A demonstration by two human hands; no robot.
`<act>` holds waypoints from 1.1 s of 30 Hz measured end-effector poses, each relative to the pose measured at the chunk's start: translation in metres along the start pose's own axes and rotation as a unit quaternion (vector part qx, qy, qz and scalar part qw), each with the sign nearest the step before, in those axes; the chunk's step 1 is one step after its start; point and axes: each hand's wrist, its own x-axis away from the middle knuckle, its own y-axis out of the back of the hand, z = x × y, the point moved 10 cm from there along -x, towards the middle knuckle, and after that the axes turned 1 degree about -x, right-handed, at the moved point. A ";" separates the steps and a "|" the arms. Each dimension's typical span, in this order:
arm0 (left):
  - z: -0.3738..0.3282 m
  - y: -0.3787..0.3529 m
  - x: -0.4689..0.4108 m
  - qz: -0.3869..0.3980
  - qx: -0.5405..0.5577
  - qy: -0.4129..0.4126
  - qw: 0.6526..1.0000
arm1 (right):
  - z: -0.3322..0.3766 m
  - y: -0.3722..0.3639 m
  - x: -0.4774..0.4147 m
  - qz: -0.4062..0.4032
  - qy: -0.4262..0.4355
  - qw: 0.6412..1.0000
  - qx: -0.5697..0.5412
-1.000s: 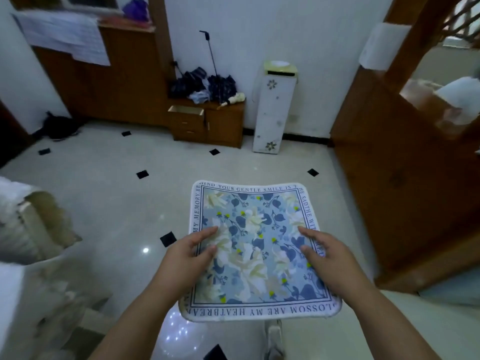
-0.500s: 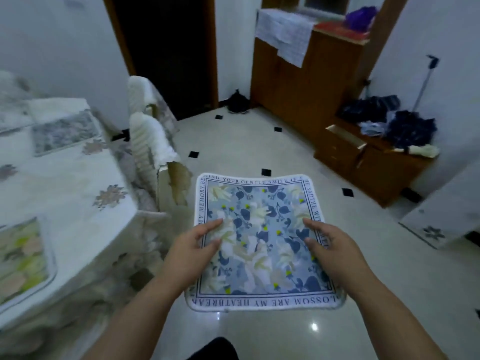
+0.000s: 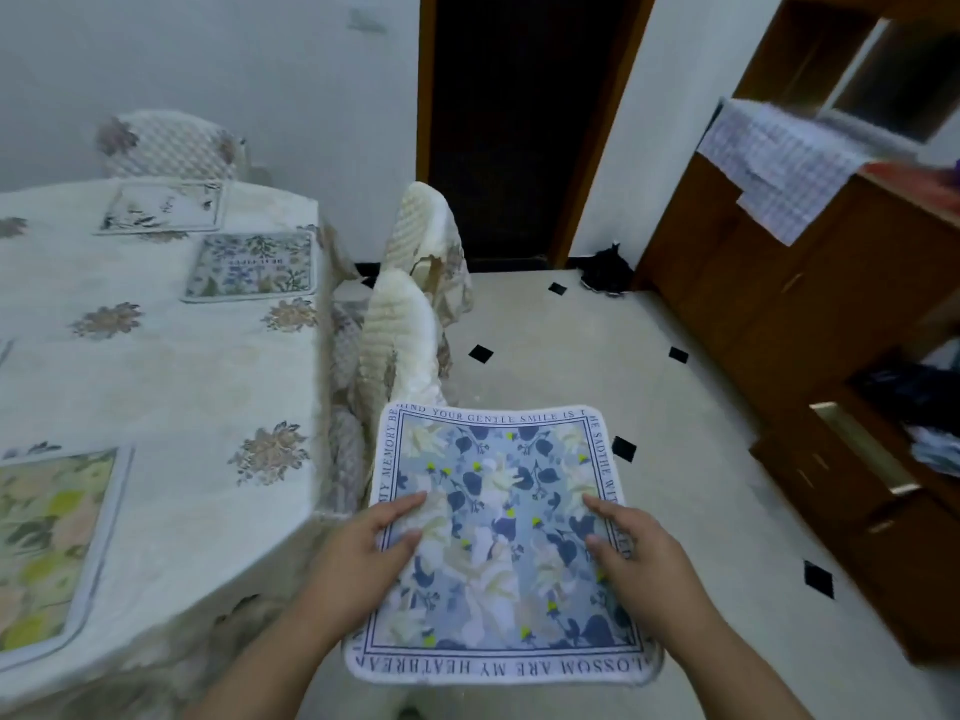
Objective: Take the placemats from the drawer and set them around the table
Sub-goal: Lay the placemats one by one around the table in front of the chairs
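Observation:
I hold a blue floral placemat [image 3: 498, 517] with a white lettered border flat in front of me, above the floor. My left hand [image 3: 358, 558] grips its left edge and my right hand [image 3: 644, 558] grips its right edge, thumbs on top. To the left stands the table [image 3: 171, 387] under a cream flowered cloth. Three placemats lie on it: a yellow-green one [image 3: 47, 543] at the near left, a blue-grey one [image 3: 252, 267] near the right edge, and a pale one [image 3: 166, 206] at the far end. The open drawer [image 3: 857, 449] of a low wooden cabinet is at the right.
Two covered chairs [image 3: 410, 314] stand along the table's right side, just ahead of the held mat; another chair [image 3: 166, 142] is at the far end. A tall wooden cabinet [image 3: 779, 283] lines the right wall. A dark doorway [image 3: 514, 122] is ahead, past pale floor tiles.
My view has swung left from the cabinet and drawer toward the table, which now fills the left side. Both hands keep the same grip on the blue placemat.

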 end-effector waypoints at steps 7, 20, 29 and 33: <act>-0.022 0.054 -0.064 -0.088 -0.024 0.012 0.996 | 0.050 -0.020 -0.109 0.042 0.058 0.997 -0.011; 0.004 0.114 -0.080 -0.365 0.061 0.146 0.917 | 0.201 -0.114 -0.297 0.292 0.295 0.908 0.059; 0.033 0.098 -0.070 -0.501 0.138 0.233 0.822 | 0.274 -0.187 -0.334 0.414 0.382 0.819 0.114; 0.051 0.117 -0.089 -0.532 0.162 0.233 0.798 | 0.303 -0.229 -0.353 0.428 0.412 0.793 0.135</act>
